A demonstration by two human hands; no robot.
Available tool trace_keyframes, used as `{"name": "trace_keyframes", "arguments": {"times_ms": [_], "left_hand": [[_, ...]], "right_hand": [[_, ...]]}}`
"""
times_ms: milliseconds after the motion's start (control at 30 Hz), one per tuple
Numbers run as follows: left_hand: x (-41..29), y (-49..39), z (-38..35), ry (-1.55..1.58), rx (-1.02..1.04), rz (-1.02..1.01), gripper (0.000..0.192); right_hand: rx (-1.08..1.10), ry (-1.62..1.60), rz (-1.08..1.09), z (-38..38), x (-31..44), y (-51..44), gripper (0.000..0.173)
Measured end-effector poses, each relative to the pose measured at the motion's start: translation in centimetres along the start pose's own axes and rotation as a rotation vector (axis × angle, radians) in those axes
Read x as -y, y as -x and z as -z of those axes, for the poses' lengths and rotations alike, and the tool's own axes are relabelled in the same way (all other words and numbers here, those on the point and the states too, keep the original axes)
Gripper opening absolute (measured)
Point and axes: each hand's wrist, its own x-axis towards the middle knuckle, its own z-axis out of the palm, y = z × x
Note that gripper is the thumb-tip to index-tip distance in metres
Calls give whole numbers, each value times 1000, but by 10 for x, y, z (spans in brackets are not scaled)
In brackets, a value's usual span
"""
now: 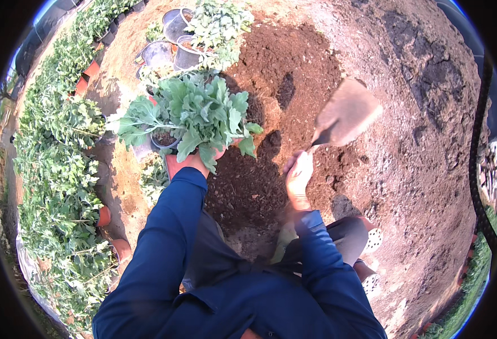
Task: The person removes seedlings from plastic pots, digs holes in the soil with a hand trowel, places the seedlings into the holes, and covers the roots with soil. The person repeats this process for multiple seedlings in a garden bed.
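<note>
My right hand (299, 173) grips the handle of a flat-bladed trowel (351, 112), its broad blade raised over the soil at the right. At the left, my left hand (204, 160) is at a leafy green potted plant (202, 106); leaves cover most of the fingers, so their hold cannot be made out. Part of a reddish pot (175, 164) shows below the leaves, beside my left wrist. Between and beyond my hands lies a heap of dark brown soil (248, 190). A dark pot with soil (164, 139) stands just left of the plant.
Black plastic pots (157, 54), some empty, stand at the upper left beside another leafy plant (221, 25). A long row of potted plants (58, 169) runs down the left side. Dry, uneven ground (417, 161) spreads to the right. My bent knee (350, 237) is at the lower right.
</note>
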Motion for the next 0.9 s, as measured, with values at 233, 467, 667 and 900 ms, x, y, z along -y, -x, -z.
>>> {"name": "trace_keyframes", "arguments": {"times_ms": [233, 467, 667, 900], "left_hand": [[40, 49, 66, -1041, 99, 142, 31], [54, 38, 77, -1335, 205, 451, 31], [56, 50, 107, -1464, 221, 703, 31], [63, 53, 111, -1502, 241, 719, 30]], "right_hand": [[207, -162, -221, -28, 104, 22, 30], [421, 816, -50, 3, -15, 26, 49], [121, -226, -87, -16, 112, 15, 33], [320, 120, -561, -3, 47, 27, 31]]}}
